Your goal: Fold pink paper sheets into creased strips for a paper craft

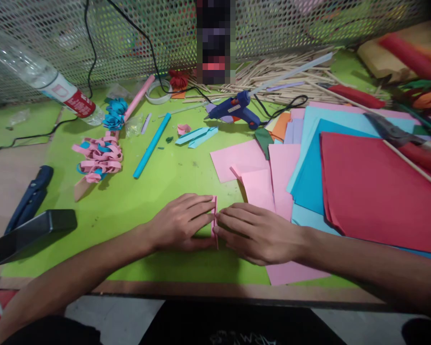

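Observation:
A narrow folded pink paper strip (215, 223) stands on the green tabletop near its front edge, its long side pointing away from me. My left hand (183, 220) grips it from the left, fingertips along its far part and thumb low at the near end. From the right, my right hand (260, 232) presses its closed fingertips against the same strip. Its thumb is hidden beneath the hand. Just beyond my right hand lie loose pink paper sheets (256, 184), one with a curled edge.
Stacked red paper (384, 191) and blue paper (307, 177) lie right, with pliers (384, 127) on top. A blue glue gun (233, 110) sits behind my hands, before wooden sticks (283, 72). Left are a paper chain (100, 155), stapler (30, 196), phone-like black block (36, 235) and bottle (53, 84).

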A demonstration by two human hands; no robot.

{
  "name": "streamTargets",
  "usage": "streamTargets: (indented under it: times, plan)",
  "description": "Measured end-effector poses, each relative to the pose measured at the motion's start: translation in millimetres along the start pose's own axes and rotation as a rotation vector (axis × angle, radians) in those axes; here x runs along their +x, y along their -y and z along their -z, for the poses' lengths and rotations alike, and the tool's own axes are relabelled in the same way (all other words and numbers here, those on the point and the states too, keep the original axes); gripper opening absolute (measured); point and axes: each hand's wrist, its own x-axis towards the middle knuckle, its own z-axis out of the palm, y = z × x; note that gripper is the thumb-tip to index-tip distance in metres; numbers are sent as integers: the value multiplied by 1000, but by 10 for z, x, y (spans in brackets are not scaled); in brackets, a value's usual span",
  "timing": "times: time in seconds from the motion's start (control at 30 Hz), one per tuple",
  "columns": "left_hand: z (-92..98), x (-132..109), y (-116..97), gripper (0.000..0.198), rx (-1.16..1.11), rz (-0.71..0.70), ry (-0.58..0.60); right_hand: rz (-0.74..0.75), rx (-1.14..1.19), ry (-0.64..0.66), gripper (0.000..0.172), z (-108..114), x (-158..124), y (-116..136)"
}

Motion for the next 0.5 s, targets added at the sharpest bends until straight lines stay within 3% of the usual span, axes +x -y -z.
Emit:
streamTargets:
  times: [0.33, 0.5]
  plan:
    - [17, -16, 95, 53, -3, -60, -21, -16, -11, 81, 38, -43, -28, -6]
    - [15, -21, 89, 58, 25, -24, -15, -28, -6, 89, 36, -40, -10, -7]
